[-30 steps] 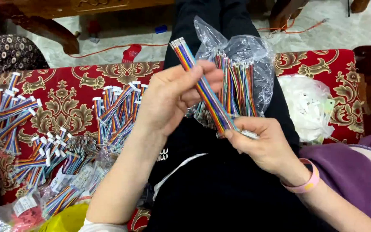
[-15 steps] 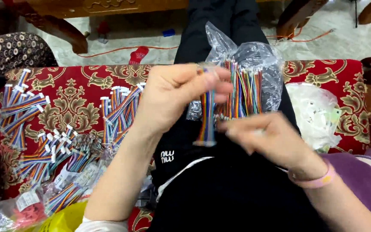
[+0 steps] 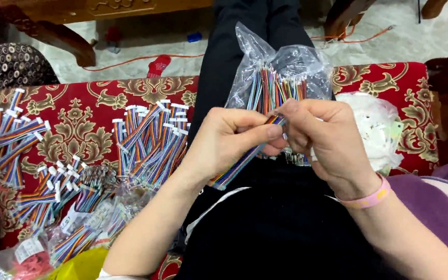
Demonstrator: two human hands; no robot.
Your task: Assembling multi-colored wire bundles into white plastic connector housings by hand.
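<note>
Two hands on one cable | left hand (image 3: 229, 140) pinches rainbow ribbon cable (image 3: 242, 163) over lap | right hand (image 3: 325, 137) fingers closed on its top end | plastic bag (image 3: 281, 78) just behind | best gripped near the end, strands flat

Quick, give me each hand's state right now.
Left hand: closed, gripping the rainbow ribbon cable along its length.
Right hand: closed, fingers pinching the same cable's upper end, in front of the clear bag of cables.

Soft even indoor light, slight blur, faint shadows.
</note>
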